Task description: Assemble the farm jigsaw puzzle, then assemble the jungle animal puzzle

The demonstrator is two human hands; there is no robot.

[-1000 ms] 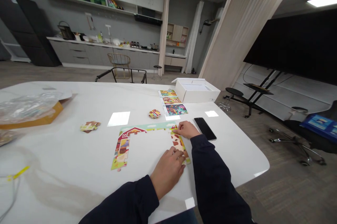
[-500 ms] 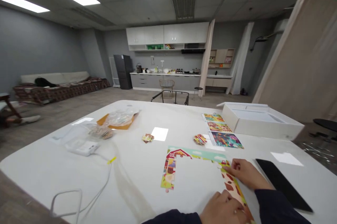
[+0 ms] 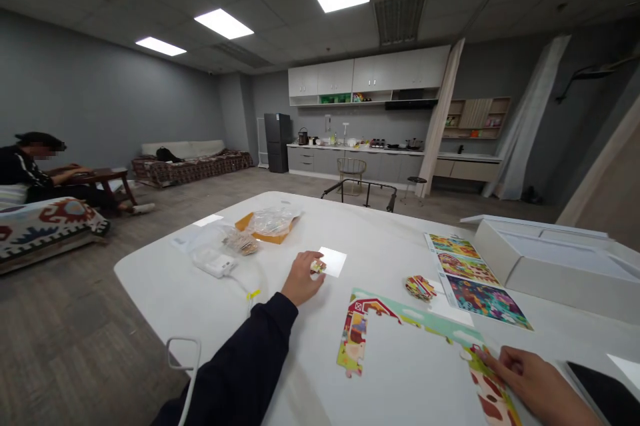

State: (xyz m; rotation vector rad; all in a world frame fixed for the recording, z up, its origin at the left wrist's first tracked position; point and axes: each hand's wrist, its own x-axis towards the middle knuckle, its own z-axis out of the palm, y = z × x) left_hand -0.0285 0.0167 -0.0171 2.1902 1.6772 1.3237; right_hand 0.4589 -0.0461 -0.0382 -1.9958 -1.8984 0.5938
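Nearest us, our right grip (image 3: 537,386) lies flat and open, its fingertips (image 3: 495,361) resting on the cow-patterned edge of the jigsaw border (image 3: 415,323) and lifting nothing. The border is an unfinished frame of interlocked cardboard pieces lying flat on the white desk (image 3: 145,286), with a barn (image 3: 363,309) at its far left corner. Such pieces should handle as light and stiff, with little give, and their thin edges sit flush on a slick top, so we would take a single piece by its sides or slide it to the desk edge rather than pry at it; joined runs may part if lifted, so they are better nudged along flat. Our left grip (image 3: 303,278) is further out, fingers curled over a small clump of puzzle pieces (image 3: 317,267) beside a patch of glare (image 3: 333,261); we cannot tell whether it has them pinched or only touches them. Compared with the earlier view, that grip has left the border, where it pressed down, and the camera has swung up and left, taking in more of the room. Beyond lie a second loose pile (image 3: 420,287), three picture cards (image 3: 475,283), a white box (image 3: 545,259), and a plastic bag (image 3: 275,219) on an orange envelope (image 3: 270,234). Far off, a person (image 3: 35,166) sits at a low table (image 3: 100,176).
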